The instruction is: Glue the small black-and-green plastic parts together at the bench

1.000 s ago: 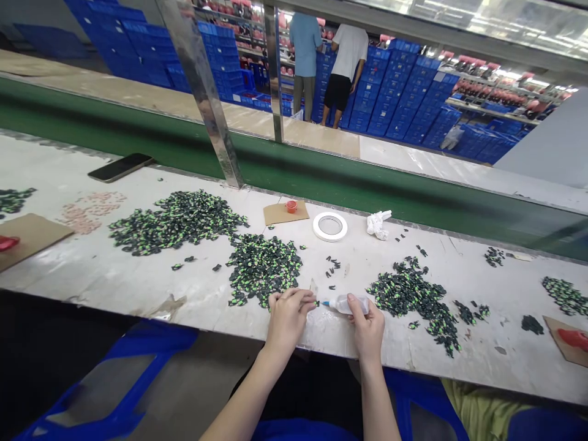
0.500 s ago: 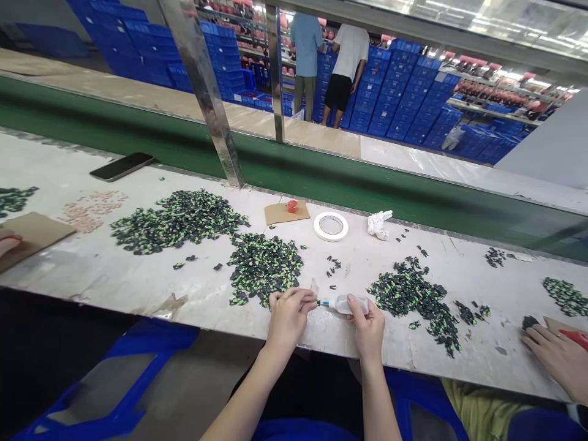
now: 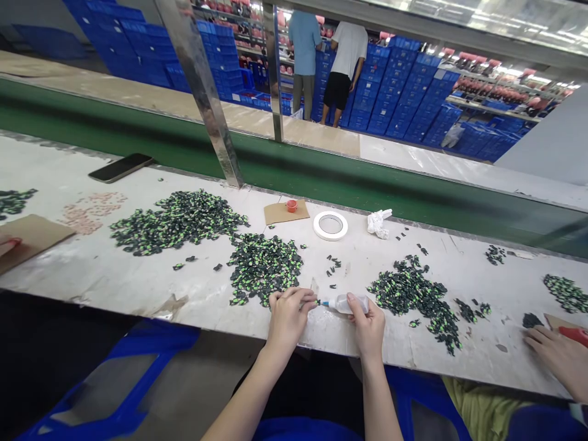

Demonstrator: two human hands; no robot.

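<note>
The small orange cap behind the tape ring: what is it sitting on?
The orange cap sits on a brown cardboard scrap lying flat on the white bench. What is under the cardboard is covered.

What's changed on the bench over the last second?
A co-worker's hand has come in at the right edge and rests by the cardboard there. Another hand now shows at the far left. The left hand keeps pinching the small part, the right hand the glue bottle, unmoved.
</note>
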